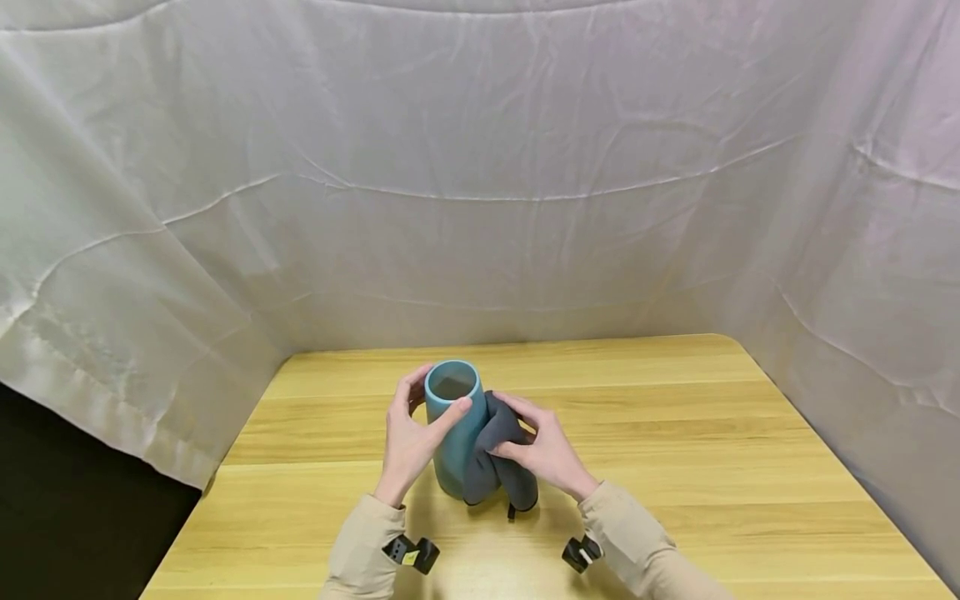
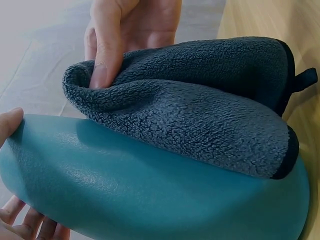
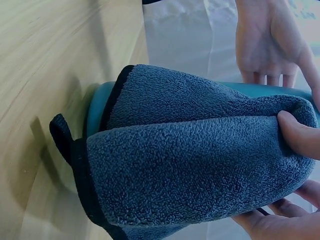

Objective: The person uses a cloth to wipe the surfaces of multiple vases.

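A tall blue-green vase (image 1: 453, 442) stands upright on the table, its round mouth facing up. Near its rim my left hand (image 1: 411, 437) grips it, thumb on the near side and fingers round the far left. My right hand (image 1: 546, 450) pinches a dark grey towel (image 1: 504, 450) and holds it against the vase's right side. Folded over and hanging down, the towel (image 2: 200, 120) shows a fuzzy pile and black edging in the left wrist view. A small black loop (image 3: 61, 137) sticks out from its lower edge in the right wrist view.
The wooden table (image 1: 660, 433) extends on both sides of the vase. Pale grey curtains (image 1: 525, 183) hang behind the table and along its sides. A black area (image 1: 82, 508) lies beyond the table's left edge.
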### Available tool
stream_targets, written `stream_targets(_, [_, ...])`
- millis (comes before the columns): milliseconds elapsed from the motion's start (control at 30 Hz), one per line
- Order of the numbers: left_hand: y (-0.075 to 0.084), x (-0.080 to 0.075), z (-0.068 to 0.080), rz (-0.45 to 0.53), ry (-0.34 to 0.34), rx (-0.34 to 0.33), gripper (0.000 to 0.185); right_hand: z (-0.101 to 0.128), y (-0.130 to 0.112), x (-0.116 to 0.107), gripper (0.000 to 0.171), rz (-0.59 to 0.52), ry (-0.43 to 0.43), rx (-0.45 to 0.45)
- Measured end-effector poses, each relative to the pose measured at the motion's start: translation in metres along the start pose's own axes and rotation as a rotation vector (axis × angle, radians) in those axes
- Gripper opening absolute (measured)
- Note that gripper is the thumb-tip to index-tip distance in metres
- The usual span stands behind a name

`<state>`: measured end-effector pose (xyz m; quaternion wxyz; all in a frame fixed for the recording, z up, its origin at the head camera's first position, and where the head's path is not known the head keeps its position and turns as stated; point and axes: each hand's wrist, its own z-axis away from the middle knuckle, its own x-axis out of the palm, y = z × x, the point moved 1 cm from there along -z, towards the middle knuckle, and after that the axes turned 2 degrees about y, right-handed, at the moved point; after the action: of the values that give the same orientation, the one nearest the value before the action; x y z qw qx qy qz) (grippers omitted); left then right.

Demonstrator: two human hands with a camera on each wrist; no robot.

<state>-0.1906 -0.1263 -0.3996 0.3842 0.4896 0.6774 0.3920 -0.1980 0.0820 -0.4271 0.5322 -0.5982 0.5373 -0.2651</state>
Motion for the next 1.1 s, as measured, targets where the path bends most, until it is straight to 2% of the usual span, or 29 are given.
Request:
stream_targets(700, [-0.003,0.001,0.0,0.01,0.004,0.017,0.063,-0.004,-0.022,-0.002,0.069,-0.036,0.024,-0.055])
stream_targets(933, [-0.003,0.0,-0.001,0.01,0.004,0.012,0.063,-0.005,-0.017,-0.002,0.07,-0.019,0.013,-0.061])
stream_targets(1100, [-0.002,0.0,-0.001,0.008,-0.001,0.009,0.063,-0.002,-0.004,0.0,0.07,0.014,0.004,-0.021])
